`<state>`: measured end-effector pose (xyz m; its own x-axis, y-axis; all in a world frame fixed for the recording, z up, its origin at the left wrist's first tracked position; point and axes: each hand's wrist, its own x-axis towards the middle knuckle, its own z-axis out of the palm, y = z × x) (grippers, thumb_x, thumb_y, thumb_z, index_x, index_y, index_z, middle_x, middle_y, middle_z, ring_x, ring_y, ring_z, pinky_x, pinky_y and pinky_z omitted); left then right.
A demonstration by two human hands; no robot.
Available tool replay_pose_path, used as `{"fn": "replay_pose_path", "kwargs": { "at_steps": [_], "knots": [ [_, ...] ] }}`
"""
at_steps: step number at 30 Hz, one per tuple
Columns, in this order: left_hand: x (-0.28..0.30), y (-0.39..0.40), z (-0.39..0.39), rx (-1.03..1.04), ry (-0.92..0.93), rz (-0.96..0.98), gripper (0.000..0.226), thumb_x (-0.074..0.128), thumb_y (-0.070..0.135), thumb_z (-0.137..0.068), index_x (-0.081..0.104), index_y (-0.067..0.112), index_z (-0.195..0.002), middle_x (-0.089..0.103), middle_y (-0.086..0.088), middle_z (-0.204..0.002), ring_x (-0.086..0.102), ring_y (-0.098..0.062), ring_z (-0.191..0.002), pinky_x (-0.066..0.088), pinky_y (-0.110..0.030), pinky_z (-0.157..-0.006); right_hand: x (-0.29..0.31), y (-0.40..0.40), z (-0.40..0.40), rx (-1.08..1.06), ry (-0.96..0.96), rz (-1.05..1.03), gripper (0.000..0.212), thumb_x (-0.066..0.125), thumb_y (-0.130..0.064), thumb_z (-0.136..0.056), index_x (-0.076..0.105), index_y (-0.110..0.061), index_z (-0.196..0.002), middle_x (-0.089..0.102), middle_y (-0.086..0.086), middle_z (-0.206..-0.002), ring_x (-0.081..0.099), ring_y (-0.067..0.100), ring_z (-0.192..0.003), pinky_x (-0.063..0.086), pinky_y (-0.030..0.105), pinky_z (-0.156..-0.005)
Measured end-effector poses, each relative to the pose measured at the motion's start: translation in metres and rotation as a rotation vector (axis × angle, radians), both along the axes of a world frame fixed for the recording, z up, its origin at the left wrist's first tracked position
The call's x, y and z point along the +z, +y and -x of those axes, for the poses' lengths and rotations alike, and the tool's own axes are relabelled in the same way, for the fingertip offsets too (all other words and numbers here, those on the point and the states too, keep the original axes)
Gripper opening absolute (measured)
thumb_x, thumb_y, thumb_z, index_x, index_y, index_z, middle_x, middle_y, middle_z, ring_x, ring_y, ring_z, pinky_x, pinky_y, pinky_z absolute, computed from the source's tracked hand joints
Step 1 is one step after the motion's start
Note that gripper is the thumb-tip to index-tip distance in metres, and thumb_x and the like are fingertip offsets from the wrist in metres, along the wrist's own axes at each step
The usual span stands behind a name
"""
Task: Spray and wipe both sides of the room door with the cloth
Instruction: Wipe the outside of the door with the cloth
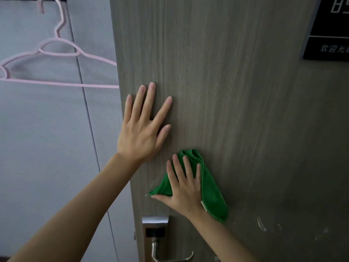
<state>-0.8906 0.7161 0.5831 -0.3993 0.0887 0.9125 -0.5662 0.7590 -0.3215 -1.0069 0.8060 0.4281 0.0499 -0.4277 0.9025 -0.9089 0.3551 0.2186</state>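
The grey-brown wood-grain door [236,91] fills most of the view. My left hand [143,127] lies flat on it near its left edge, fingers spread, holding nothing. Lower and to the right, my right hand [184,188] presses a folded green cloth [211,190] flat against the door, just above the lock. The cloth sticks out past my fingers above and to the right. No spray bottle is in view.
A metal lock plate [155,224] with a lever handle [170,259] sits at the door's lower left. A black sign [330,31] hangs at the upper right. Pink hangers [56,59] hang left of the door edge before a grey wall. Wet streaks [261,224] mark the door lower right.
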Motion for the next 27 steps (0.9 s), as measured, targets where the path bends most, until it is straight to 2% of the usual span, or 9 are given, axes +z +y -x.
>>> {"fn": "replay_pose_path", "kwargs": {
  "at_steps": [3, 6, 11, 14, 16, 19, 23, 25, 27],
  "knots": [
    [0.000, 0.000, -0.001, -0.013, 0.004, -0.004, 0.053, 0.033, 0.041, -0.103, 0.030, 0.017, -0.150, 0.023, -0.025, -0.154, 0.015, -0.039, -0.144, 0.006, -0.049, -0.119, 0.007, -0.010, -0.021, -0.034, -0.137, 0.111, 0.099, 0.042, -0.082, -0.071, 0.035, -0.009, -0.138, 0.025, 0.011, -0.151, 0.013, 0.028, -0.142, 0.000, 0.050, -0.117],
    [-0.001, 0.000, 0.000, -0.012, 0.002, -0.009, 0.053, 0.033, 0.041, -0.102, 0.029, 0.018, -0.150, 0.023, -0.025, -0.154, 0.014, -0.039, -0.144, 0.005, -0.049, -0.119, 0.006, -0.023, -0.038, -0.059, -0.242, 0.190, 0.099, 0.039, -0.082, -0.073, 0.034, -0.008, -0.139, 0.015, 0.011, -0.155, 0.007, 0.028, -0.146, -0.002, 0.049, -0.119],
    [-0.001, -0.002, 0.000, -0.008, 0.006, 0.002, 0.053, 0.033, 0.042, -0.103, 0.031, 0.017, -0.150, 0.025, -0.025, -0.154, 0.017, -0.040, -0.144, 0.008, -0.050, -0.119, -0.025, -0.028, -0.046, -0.012, -0.089, 0.033, 0.090, 0.042, -0.079, -0.073, 0.040, -0.013, -0.134, 0.016, 0.007, -0.152, 0.018, 0.027, -0.138, 0.003, 0.048, -0.117],
    [-0.001, -0.002, 0.000, -0.005, 0.010, 0.007, 0.053, 0.033, 0.042, -0.103, 0.032, 0.017, -0.150, 0.025, -0.025, -0.154, 0.017, -0.040, -0.144, 0.008, -0.050, -0.119, -0.041, -0.021, -0.040, -0.005, -0.026, -0.038, 0.094, 0.050, -0.080, -0.070, 0.038, -0.014, -0.136, 0.012, 0.005, -0.155, 0.017, 0.024, -0.139, 0.004, 0.047, -0.117],
    [-0.001, -0.002, 0.000, 0.001, 0.007, 0.010, 0.053, 0.033, 0.042, -0.103, 0.031, 0.017, -0.150, 0.024, -0.025, -0.154, 0.016, -0.039, -0.144, 0.007, -0.049, -0.119, -0.042, -0.016, -0.033, 0.000, -0.023, -0.019, 0.100, 0.046, -0.080, -0.071, 0.031, -0.012, -0.143, 0.003, 0.004, -0.161, 0.012, 0.023, -0.144, 0.002, 0.046, -0.118],
    [-0.001, -0.001, 0.000, 0.001, 0.006, 0.005, 0.053, 0.033, 0.042, -0.103, 0.032, 0.017, -0.150, 0.024, -0.025, -0.154, 0.016, -0.040, -0.144, 0.008, -0.049, -0.119, -0.027, -0.009, -0.022, -0.026, -0.141, 0.114, 0.112, 0.039, -0.083, -0.071, 0.010, -0.012, -0.153, -0.004, 0.003, -0.162, 0.001, 0.024, -0.148, -0.001, 0.047, -0.119],
    [-0.001, -0.001, 0.001, 0.015, 0.007, 0.007, 0.054, 0.034, 0.042, -0.102, 0.032, 0.017, -0.149, 0.026, -0.026, -0.154, 0.017, -0.039, -0.144, 0.008, -0.050, -0.119, 0.012, -0.016, -0.033, -0.095, -0.369, 0.264, 0.110, 0.037, -0.086, -0.074, 0.017, -0.007, -0.148, -0.007, 0.007, -0.161, -0.002, 0.030, -0.148, -0.001, 0.052, -0.118],
    [-0.001, -0.001, 0.001, 0.018, 0.005, 0.010, 0.054, 0.034, 0.043, -0.102, 0.032, 0.017, -0.149, 0.025, -0.025, -0.154, 0.016, -0.039, -0.144, 0.007, -0.050, -0.119, 0.015, -0.027, -0.048, -0.107, -0.366, 0.246, 0.108, 0.037, -0.084, -0.075, 0.017, -0.006, -0.146, -0.004, 0.011, -0.161, -0.001, 0.032, -0.148, -0.001, 0.052, -0.118],
    [-0.001, -0.001, 0.001, 0.018, -0.001, 0.006, 0.054, 0.033, 0.043, -0.102, 0.031, 0.017, -0.150, 0.024, -0.025, -0.154, 0.015, -0.039, -0.144, 0.006, -0.049, -0.119, 0.005, -0.036, -0.061, -0.094, -0.299, 0.163, 0.106, 0.041, -0.083, -0.074, 0.020, -0.006, -0.144, 0.013, 0.014, -0.158, 0.008, 0.032, -0.147, 0.001, 0.051, -0.117]
  ]
}}
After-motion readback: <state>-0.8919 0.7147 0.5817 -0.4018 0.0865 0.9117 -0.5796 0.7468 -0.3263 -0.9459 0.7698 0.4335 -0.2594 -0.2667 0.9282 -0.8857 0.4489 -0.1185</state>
